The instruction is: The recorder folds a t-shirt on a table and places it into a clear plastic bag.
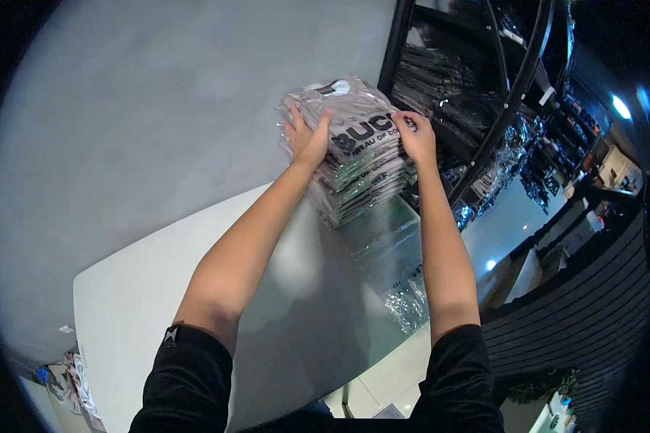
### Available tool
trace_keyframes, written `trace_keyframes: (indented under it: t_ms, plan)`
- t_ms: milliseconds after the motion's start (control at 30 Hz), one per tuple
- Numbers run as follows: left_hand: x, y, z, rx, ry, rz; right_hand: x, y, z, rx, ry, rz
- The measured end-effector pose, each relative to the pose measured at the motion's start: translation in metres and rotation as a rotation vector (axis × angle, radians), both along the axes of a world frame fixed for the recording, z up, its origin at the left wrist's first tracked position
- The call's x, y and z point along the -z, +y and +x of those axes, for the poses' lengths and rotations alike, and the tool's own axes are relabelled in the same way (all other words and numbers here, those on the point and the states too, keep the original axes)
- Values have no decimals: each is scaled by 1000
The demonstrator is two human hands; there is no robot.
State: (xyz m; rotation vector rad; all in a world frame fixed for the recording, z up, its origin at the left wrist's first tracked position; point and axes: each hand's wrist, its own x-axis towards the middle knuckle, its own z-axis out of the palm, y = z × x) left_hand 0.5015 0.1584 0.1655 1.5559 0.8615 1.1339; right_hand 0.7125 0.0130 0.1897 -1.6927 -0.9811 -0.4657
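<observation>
While both arms reach out over the white table, the stack of bagged shirts sits at its far corner: grey folded garments with dark lettering, each in shiny clear plastic; the exact count is hard to tell, perhaps ten layers; the left hand grips one side, the right hand the other; one loose clear bag lies nearer.
</observation>
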Motion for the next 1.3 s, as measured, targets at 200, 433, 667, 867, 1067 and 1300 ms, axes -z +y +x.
trace_keyframes:
  t_ms: [200, 433, 667, 867, 1067, 1300]
  plan:
    - [-26, -2, 31, -56, 163, 15, 8, 6, 15, 34, 257, 15]
    - [-11, 6, 14, 48, 120, 186, 19, 5, 37, 62, 242, 28]
    - [15, -16, 12, 60, -3, -93, 12, 2, 33, -33, 258, 5]
    - [10, -7, 6, 221, 81, -203, 19, 0, 30, -29, 313, -53]
    - [16, 0, -10, 400, -1, -149, 3, -8, 55, 33, 175, -131]
    - [7, -34, -70, 559, -42, -183, -17, -23, -7, 161, -81, -23]
